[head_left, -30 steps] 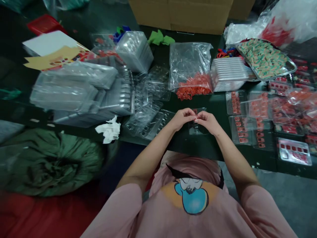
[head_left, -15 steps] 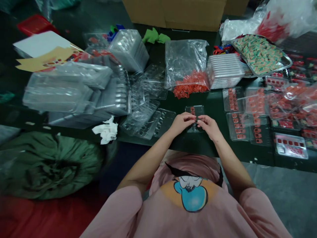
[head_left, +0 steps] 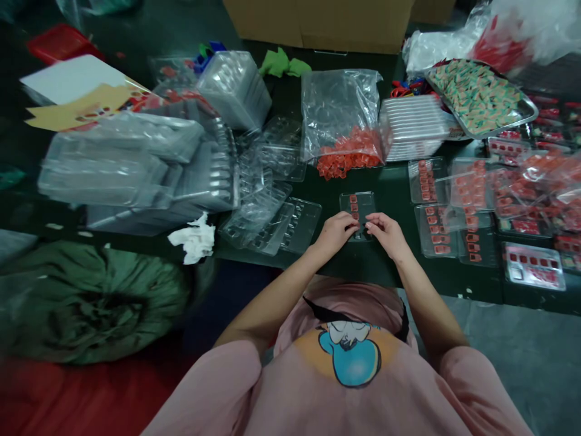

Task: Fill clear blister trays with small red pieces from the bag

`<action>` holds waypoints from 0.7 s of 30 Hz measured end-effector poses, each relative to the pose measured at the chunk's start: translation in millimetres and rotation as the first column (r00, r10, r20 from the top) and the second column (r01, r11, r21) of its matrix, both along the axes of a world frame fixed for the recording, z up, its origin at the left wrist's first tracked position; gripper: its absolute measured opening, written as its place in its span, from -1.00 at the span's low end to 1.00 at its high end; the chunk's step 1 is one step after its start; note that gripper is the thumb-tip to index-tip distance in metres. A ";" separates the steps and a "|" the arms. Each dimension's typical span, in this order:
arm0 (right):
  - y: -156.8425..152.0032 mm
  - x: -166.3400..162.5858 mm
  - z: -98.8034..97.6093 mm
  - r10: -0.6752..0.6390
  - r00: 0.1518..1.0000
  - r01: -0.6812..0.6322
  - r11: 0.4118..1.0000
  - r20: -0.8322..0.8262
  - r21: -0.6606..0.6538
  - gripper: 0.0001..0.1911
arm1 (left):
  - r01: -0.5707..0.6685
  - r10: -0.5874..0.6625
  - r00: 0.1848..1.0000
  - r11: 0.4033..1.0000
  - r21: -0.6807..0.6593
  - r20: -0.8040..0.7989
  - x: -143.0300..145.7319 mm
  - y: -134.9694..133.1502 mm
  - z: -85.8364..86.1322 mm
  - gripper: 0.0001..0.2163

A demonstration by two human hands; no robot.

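Note:
A small clear blister tray [head_left: 359, 204] with a column of red pieces in its slots lies on the dark green table [head_left: 394, 188] in front of me. My left hand [head_left: 334, 232] and my right hand [head_left: 385, 233] rest at its near edge, fingertips pinched together over the tray. What the fingers hold is too small to make out. Just beyond the tray lies an open clear bag of red pieces [head_left: 344, 130].
Stacks of empty clear trays [head_left: 136, 163] crowd the left. Filled trays with red pieces [head_left: 476, 206] spread to the right, near a metal tray of green-and-orange items [head_left: 481, 100]. Cardboard boxes [head_left: 318, 24] stand at the back. A crumpled white tissue [head_left: 194, 237] lies at the table's edge.
Both hands have lowered from above the tray toward its near edge. More of the tray's red column now shows beyond the fingers.

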State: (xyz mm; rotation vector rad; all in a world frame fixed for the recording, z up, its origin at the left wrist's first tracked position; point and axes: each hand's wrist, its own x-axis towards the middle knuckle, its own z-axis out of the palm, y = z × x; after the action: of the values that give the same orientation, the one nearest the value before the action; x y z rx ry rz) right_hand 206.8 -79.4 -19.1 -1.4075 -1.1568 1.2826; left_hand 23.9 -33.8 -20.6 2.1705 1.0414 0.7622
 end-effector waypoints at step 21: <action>163.6 -38.1 2.2 -0.027 0.835 -0.128 0.962 0.549 0.242 -0.89 | -0.225 0.234 0.961 0.972 -0.074 0.150 -22.7 16.4 21.5 -0.88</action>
State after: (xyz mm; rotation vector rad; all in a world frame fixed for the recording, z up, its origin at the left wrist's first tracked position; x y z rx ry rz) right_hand 168.8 84.1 -16.9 -1.5896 -1.6927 0.7163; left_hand 1.2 -17.4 0.9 1.9275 1.2290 0.9816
